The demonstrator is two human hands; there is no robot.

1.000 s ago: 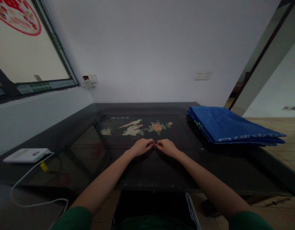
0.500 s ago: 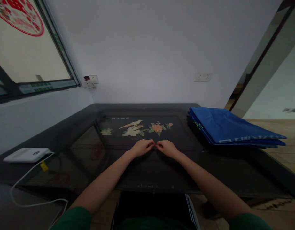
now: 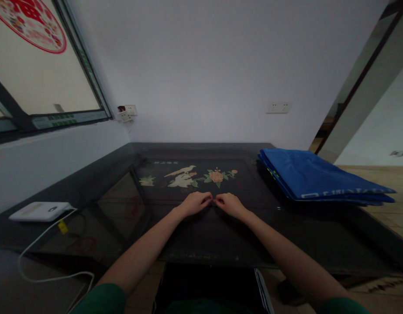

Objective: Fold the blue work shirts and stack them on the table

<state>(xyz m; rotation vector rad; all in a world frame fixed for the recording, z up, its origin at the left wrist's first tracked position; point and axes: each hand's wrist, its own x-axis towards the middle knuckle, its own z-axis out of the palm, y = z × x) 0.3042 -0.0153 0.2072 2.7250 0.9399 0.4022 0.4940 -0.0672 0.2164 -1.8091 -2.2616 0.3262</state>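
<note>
Fingers [image 3: 208, 196] of left hand [image 3: 195, 203] and right hand [image 3: 231, 204] curl closed over one table [image 3: 319, 235]; one blue bundle [image 3: 319, 174] rightward, one white box [image 3: 39, 212] leftward

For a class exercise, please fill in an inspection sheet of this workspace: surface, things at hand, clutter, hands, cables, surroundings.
Surface: dark, glossy tabletop, with pale marks along its near edge.
Things at hand: bird-and-flower picture on the tabletop, just beyond the left hand and right hand.
Clutter: folded blue fabric on the right; white device on the left.
Hands: both curled, close together at the middle; no held item visible.
Cables: white cable runs from the white device past the table's near-left edge; yellow tag beside it.
Surroundings: pale wall with socket panel; window bearing a round red decoration.
</note>
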